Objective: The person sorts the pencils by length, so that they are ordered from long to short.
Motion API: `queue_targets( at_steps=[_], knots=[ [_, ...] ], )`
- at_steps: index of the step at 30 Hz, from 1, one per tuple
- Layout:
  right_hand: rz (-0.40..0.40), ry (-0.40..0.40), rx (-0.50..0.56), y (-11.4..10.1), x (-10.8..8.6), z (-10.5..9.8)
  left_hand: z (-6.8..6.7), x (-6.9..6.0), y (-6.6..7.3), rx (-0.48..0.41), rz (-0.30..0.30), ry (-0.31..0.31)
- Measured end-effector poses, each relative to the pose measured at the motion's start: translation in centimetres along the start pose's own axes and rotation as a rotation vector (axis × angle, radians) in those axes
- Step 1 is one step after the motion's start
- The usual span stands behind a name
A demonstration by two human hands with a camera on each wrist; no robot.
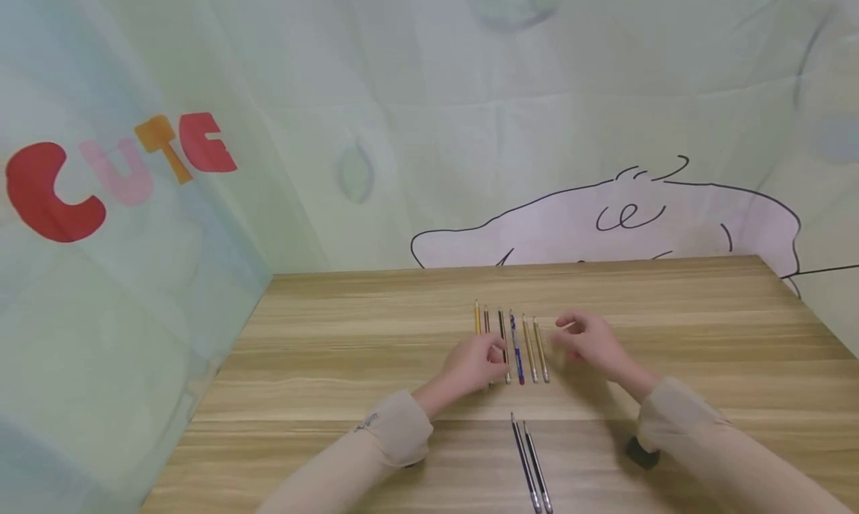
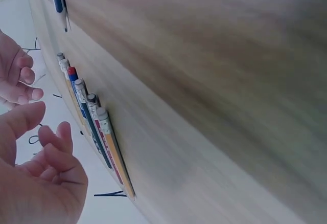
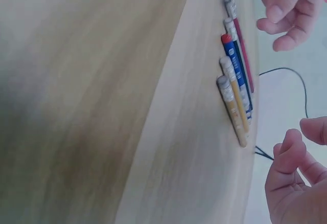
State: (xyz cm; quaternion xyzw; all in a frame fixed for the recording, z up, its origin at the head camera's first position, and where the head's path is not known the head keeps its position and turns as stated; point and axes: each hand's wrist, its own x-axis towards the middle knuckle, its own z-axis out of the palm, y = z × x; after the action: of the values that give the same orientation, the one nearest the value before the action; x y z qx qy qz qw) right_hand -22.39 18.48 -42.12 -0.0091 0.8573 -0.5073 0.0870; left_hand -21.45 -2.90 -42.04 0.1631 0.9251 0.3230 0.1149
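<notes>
A row of several pencils lies side by side on the wooden table. From left to right in the head view are a yellow pencil [image 1: 477, 318], a dark red one [image 2: 106, 139], a dark one [image 1: 501, 326], a blue one with a red end [image 1: 517, 353], and two tan pencils [image 1: 529, 348]. Over the row's left part hovers my left hand [image 1: 473, 361], fingers loosely bent, nothing held; it partly hides the yellow and red pencils. My right hand [image 1: 593, 344] is just right of the tan pencils, fingers relaxed and holding nothing.
Nearer to me, two dark pencils [image 1: 526, 462] lie side by side on the wooden table [image 1: 302, 365]. A small dark object [image 1: 642, 453] shows under the right cuff. Printed cloth [image 1: 376, 111] hangs behind the table and along its left side.
</notes>
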Motion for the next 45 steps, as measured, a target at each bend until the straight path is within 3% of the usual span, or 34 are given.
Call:
queue_targets(
  at_steps=[10, 16, 21, 28, 36, 45],
  knots=[
    [-0.03, -0.043, 0.016, -1.2, -2.2, 0.2, -0.7, -2.5, 0.6, 0.066, 0.039, -0.032],
    [-0.029, -0.113, 0.042, -1.3, -3.6, 1.2, 0.0, -4.0, 0.8, 0.057, 0.035, -0.084],
    [-0.043, -0.127, 0.057, -1.1, -4.3, 2.1, 0.6, -5.0, 1.0, 0.073, 0.057, -0.08],
    [-0.054, -0.209, 0.094, -0.5, -5.3, 3.2, 1.6, -6.2, 1.1, 0.013, -0.011, -0.095],
    [-0.049, -0.263, 0.088, -0.2, -6.3, 4.3, 2.2, -7.0, 1.1, 0.017, -0.048, -0.119],
    [-0.044, -0.264, 0.021, 0.3, -7.0, 5.4, 3.0, -7.2, 1.0, 0.118, -0.023, -0.129]
  ],
)
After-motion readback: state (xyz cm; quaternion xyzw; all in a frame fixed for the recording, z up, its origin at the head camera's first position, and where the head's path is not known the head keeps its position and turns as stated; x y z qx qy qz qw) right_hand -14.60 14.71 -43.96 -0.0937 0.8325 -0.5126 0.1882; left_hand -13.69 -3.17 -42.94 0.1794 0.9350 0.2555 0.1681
